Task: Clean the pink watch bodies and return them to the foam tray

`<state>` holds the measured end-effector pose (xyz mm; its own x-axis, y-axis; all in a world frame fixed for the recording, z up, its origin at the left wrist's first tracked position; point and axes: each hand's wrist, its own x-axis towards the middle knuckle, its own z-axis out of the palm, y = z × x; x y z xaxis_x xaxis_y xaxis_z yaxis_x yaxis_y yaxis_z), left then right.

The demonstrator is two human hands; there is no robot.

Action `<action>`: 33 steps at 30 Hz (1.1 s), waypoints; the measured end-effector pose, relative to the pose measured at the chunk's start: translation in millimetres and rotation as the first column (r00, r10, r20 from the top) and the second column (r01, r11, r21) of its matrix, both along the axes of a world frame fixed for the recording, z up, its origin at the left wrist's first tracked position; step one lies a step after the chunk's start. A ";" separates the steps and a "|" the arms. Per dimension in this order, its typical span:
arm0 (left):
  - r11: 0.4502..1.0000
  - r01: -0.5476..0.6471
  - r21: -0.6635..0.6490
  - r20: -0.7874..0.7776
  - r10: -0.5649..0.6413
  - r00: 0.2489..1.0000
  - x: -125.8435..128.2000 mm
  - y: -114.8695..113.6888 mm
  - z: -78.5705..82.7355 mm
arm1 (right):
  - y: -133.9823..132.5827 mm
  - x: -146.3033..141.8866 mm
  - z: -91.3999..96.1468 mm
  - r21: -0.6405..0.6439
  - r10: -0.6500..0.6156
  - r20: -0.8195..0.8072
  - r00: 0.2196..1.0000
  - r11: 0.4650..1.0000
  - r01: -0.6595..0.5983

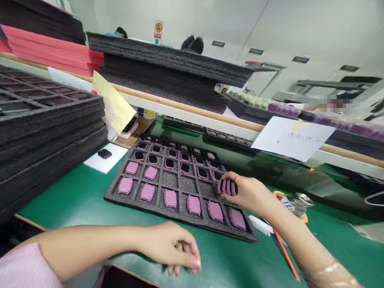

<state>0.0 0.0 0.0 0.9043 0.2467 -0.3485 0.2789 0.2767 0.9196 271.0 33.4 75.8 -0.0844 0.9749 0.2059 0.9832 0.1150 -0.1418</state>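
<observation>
My right hand (247, 192) is closed around a stack of several pink watch cases (227, 187), pinched between thumb and fingers over the right side of a black foam tray (180, 218). In the tray's front row, pink watch cases (170, 199) lie with their plain sides up. Two more sit at the left of the row behind, beside bare pockets (188, 184). Farther back, the watch cases (169, 163) show dark screens. My left hand (172, 248) rests near the table's front edge, its fingers curled in and nothing visible in them.
Black foam trays (60, 124) are stacked high at left. A dark watch case (105, 153) lies on a white pad. Right of the tray are a white tool (261, 225), an orange stick (286, 254) and a glass jar (301, 204). A shelf rail (192, 113) crosses behind.
</observation>
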 end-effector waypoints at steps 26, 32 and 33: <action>0.880 -0.431 -0.197 0.264 0.471 0.841 -5.6 4.3 23.9 | -73.1 -96.8 -55.8 0.422 0.503 -0.609 0.614 0.860 -0.287; 0.909 -0.386 -0.158 0.195 0.412 0.890 -9.0 7.7 27.7 | -74.6 -94.3 -52.9 0.376 0.465 -0.588 0.662 0.881 -0.286; 0.910 -0.384 -0.159 0.188 0.410 0.893 -9.1 7.4 26.8 | -74.6 -93.5 -53.1 0.371 0.463 -0.584 0.667 0.883 -0.289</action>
